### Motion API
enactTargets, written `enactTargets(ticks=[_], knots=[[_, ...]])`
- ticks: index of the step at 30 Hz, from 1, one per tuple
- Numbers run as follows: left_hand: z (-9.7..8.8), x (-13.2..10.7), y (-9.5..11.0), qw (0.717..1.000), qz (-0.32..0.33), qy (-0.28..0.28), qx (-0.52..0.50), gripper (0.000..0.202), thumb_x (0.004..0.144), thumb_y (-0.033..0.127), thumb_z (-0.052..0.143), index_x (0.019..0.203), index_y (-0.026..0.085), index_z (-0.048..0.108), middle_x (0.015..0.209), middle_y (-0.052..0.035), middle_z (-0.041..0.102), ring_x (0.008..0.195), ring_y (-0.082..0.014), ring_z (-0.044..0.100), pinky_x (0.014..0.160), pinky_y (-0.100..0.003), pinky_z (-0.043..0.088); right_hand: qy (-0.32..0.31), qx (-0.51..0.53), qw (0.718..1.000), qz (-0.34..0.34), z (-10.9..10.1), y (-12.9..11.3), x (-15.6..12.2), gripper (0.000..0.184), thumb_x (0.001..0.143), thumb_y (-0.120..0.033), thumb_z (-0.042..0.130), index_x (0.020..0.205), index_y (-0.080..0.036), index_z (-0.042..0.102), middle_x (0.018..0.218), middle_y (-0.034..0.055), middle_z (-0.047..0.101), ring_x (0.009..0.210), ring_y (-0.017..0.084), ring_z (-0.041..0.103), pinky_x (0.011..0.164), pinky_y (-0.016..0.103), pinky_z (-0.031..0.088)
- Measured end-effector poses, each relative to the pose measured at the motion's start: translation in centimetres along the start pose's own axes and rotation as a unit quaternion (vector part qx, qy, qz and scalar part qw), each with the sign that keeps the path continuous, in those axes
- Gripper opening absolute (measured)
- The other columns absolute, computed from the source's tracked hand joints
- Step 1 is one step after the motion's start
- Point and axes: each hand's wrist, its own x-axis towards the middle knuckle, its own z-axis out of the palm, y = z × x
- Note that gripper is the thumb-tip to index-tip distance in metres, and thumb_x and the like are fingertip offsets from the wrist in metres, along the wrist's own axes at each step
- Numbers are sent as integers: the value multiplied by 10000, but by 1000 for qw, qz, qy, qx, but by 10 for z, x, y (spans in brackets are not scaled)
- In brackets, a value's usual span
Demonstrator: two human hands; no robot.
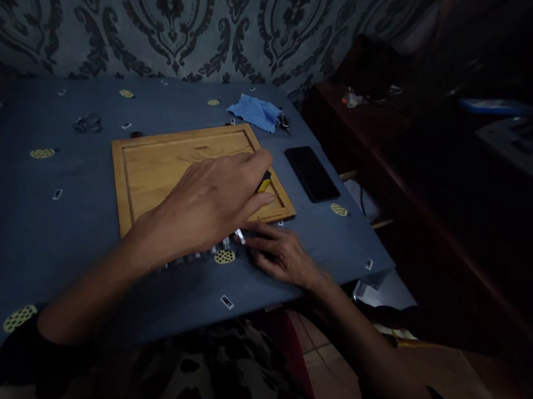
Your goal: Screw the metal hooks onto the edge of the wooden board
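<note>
My left hand (218,197) is closed over the right part of a framed wooden board (151,170). It grips a tool with a yellow-and-black handle (264,181); the rest of the tool is hidden by the hand. At the board's near edge my right hand (282,254) has its fingers bent around a small shiny silver piece (240,236). Several similar small clear or silver pieces (226,243) lie in a row to the left along that edge, partly under my left wrist. The dim light leaves their kind unclear.
A black phone (312,173) lies right of the board. Behind it is a blue cloth (255,112) with a dark item beside it. Dark scissor-like loops (88,123) rest at the back left. The blue patterned tablecloth (77,250) ends near my body; dark red furniture (393,166) stands at the right.
</note>
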Motion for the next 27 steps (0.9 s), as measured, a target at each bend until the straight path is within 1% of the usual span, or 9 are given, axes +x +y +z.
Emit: enactTargets(ticks=[4, 8, 12, 17, 20, 27], knots=[[2, 1, 1, 1000, 3, -4, -6, 98, 1015, 261, 546, 970, 176, 531, 849, -13, 608, 710, -147, 560, 571, -294, 312, 6, 2, 1000, -6, 0, 0, 0, 393, 943, -123, 561, 1288, -235, 713, 1390, 113, 676, 1192, 261, 706, 968, 437, 624], [5, 2, 1, 1000, 6, -7, -6, 114, 1020, 273, 542, 957, 178, 533, 814, -3, 592, 678, -136, 542, 558, -282, 305, 10, -4, 1000, -4, 1, -1, 1, 364, 950, -132, 548, 1253, -229, 725, 1367, 115, 684, 1178, 246, 709, 954, 415, 625], [5, 2, 1, 1000, 2, -5, -5, 113, 1017, 279, 555, 983, 172, 541, 823, -5, 595, 685, -141, 551, 558, -283, 302, 3, -8, 1000, -1, 0, -1, 2, 350, 949, -132, 544, 1232, -225, 727, 1367, 110, 685, 1178, 242, 709, 950, 408, 625], [4, 2, 2, 1000, -6, -16, -3, 105, 1024, 272, 533, 1015, 169, 552, 853, -16, 615, 725, -153, 580, 577, -290, 313, 5, -12, 1000, 0, 0, -2, 2, 322, 948, -127, 547, 1202, -203, 730, 1356, 129, 691, 1183, 257, 712, 947, 414, 630], [3, 1, 2, 1000, -6, -16, -1, 109, 1025, 275, 532, 1024, 169, 556, 858, -16, 616, 729, -156, 582, 581, -294, 310, 9, -16, 1000, -5, 0, -1, 2, 322, 950, -125, 548, 1206, -204, 727, 1357, 125, 693, 1175, 249, 719, 938, 405, 636], [4, 2, 4, 1000, 0, -25, -14, 108, 1020, 268, 548, 976, 171, 534, 842, -5, 594, 670, -132, 530, 555, -281, 299, 12, -16, 1000, -10, 1, 0, 1, 319, 943, -130, 556, 1203, -195, 730, 1347, 134, 697, 1180, 256, 718, 939, 409, 637]])
